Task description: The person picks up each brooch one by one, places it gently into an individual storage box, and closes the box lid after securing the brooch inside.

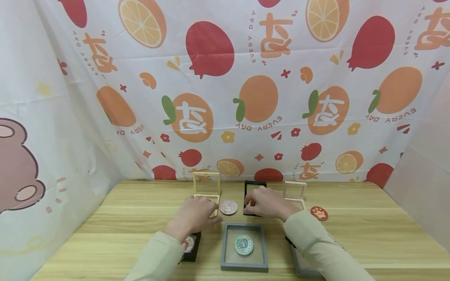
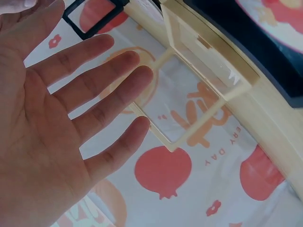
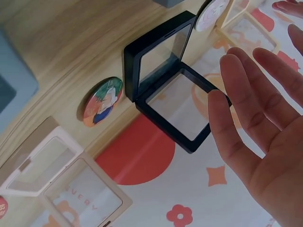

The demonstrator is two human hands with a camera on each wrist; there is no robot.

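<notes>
The wooden table [image 1: 140, 218] is bearing a gray display frame [image 1: 244, 267]. Spread-fingered and empty, the right hand [image 1: 265, 203] is hovering by a black hinged frame [image 3: 159, 81], the left hand [image 1: 197, 214] by a cream hinged frame [image 2: 199, 74], each base apparently propping its raised half. A teal badge [image 1: 244, 245] is sitting inside the gray rim, likely kept from sliding.

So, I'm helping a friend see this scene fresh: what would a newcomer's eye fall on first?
Probably the white cloth hanging behind the table, printed with large oranges and red fruit. Next, low in the head view between the sleeves, the grey frame with a round green badge inside. Then the right hand at the open black frame near the table's back.
</notes>
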